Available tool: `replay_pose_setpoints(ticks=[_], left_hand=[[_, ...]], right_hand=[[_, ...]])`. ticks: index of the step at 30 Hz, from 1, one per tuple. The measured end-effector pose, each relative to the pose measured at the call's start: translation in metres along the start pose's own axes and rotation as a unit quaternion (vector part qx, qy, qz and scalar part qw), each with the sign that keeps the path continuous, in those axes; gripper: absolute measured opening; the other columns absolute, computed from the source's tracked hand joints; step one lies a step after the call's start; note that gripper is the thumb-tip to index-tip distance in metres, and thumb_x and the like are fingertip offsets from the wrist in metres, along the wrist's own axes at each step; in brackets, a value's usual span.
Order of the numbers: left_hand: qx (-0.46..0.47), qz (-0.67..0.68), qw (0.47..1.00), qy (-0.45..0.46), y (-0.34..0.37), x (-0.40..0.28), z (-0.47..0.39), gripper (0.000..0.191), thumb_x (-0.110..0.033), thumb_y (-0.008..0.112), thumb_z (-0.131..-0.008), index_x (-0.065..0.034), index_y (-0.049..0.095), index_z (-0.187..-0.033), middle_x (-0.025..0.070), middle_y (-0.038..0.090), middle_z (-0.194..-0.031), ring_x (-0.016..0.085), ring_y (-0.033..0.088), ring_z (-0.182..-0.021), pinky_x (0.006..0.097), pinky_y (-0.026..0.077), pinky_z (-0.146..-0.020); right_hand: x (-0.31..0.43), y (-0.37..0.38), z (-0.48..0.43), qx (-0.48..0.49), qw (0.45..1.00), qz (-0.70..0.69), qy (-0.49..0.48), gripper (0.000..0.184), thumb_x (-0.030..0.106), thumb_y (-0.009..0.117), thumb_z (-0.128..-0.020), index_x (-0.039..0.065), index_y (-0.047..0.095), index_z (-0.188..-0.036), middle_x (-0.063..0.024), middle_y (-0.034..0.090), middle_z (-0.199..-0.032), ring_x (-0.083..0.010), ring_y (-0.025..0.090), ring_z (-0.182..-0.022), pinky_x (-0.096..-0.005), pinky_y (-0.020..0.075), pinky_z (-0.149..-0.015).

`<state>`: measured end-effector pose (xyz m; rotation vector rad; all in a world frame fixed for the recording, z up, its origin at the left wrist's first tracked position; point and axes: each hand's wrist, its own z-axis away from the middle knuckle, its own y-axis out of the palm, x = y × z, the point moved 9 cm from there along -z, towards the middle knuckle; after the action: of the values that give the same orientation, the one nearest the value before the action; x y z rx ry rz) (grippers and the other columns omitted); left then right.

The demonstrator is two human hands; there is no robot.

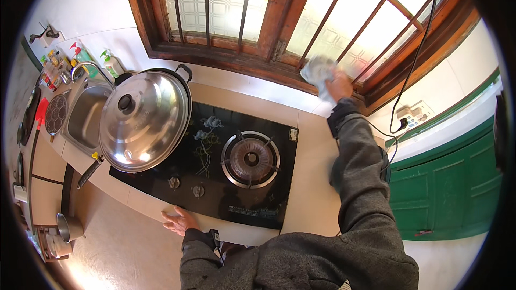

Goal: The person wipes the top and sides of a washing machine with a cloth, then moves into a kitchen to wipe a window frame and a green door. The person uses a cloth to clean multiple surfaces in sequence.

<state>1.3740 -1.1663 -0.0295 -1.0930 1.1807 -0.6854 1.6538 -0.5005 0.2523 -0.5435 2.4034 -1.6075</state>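
Note:
My right hand [340, 84] is stretched out over the back of the counter, gripping a pale cloth [318, 72] that is blurred by motion. The cloth lies against the lower part of the wooden window frame [270, 63], by the metal bars [325, 16]. On the counter's front edge rests my left hand [180, 220], fingers spread and holding nothing. Just beyond it is the black glass gas stove [209, 197] with two knobs [174, 183]. The stove's right burner [250, 159] is bare, while a lidded wok [145, 121] covers its left side.
Left of the wok are a steel sink [86, 117], a curved faucet [86, 64] and several bottles [113, 64]. The wok's handle [89, 173] juts past the counter's front edge. A black cable [415, 52] hangs at right near a socket [415, 112] and a green door [447, 185].

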Motion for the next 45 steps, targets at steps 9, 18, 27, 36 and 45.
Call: replay_pose_setpoints(ticks=[9, 18, 27, 36, 45], left_hand=[[0.023, 0.008, 1.000, -0.011, -0.001, -0.001, 0.000, 0.067, -0.057, 0.045, -0.094, -0.0228, 0.028, -0.149, 0.0292, 0.037, -0.135, 0.047, 0.050, -0.116, 0.0535, 0.045, -0.093], [0.049, 0.002, 0.998, -0.038, -0.002, -0.001, 0.002, 0.070, -0.057, 0.048, -0.093, -0.0249, 0.025, -0.151, 0.0325, 0.028, -0.145, 0.050, 0.043, -0.125, 0.0543, 0.042, -0.099], [0.059, 0.148, 0.985, -0.068, 0.000, 0.012, -0.008, 0.073, -0.054, 0.049, -0.092, -0.0225, 0.022, -0.152, 0.0270, 0.024, -0.153, 0.045, 0.036, -0.135, 0.0527, 0.032, -0.108], [0.019, 0.302, 0.951, -0.062, -0.020, 0.046, -0.161, 0.067, -0.046, 0.045, -0.099, -0.0120, 0.021, -0.152, 0.0259, 0.027, -0.152, 0.041, 0.031, -0.137, 0.0503, 0.028, -0.111], [0.046, 0.273, 0.960, 0.039, 0.056, 0.057, -0.317, 0.074, -0.051, 0.046, -0.098, -0.0013, 0.026, -0.149, 0.0275, 0.031, -0.150, 0.040, 0.038, -0.134, 0.0459, 0.032, -0.110]], right_hand=[[-0.067, -0.011, 0.034, -0.224, 0.952, -0.207, -0.018, 0.048, 0.022, 0.067, -0.075, 0.015, 0.062, -0.122, -0.0164, 0.058, -0.115, -0.0367, 0.059, -0.105, -0.0443, 0.0489, -0.089], [-0.057, 0.041, 0.061, -0.001, 0.985, -0.159, 0.064, 0.047, 0.021, 0.065, -0.077, 0.014, 0.059, -0.124, -0.0177, 0.057, -0.119, -0.0383, 0.058, -0.108, -0.0448, 0.0486, -0.090], [0.060, 0.031, 0.047, 0.082, 0.894, -0.439, 0.029, 0.058, 0.023, 0.071, -0.075, 0.003, 0.056, -0.128, -0.0226, 0.060, -0.118, -0.0357, 0.058, -0.112, -0.0393, 0.0451, -0.096], [0.139, 0.026, 0.008, -0.136, 0.942, -0.306, -0.034, 0.058, 0.031, 0.069, -0.079, 0.002, 0.052, -0.127, -0.0261, 0.055, -0.124, -0.0438, 0.053, -0.113, -0.0457, 0.0432, -0.098], [0.226, 0.061, -0.018, 0.020, 0.967, -0.248, 0.052, 0.057, 0.033, 0.068, -0.079, 0.005, 0.052, -0.126, -0.0272, 0.058, -0.119, -0.0437, 0.056, -0.111, -0.0484, 0.0479, -0.091]])
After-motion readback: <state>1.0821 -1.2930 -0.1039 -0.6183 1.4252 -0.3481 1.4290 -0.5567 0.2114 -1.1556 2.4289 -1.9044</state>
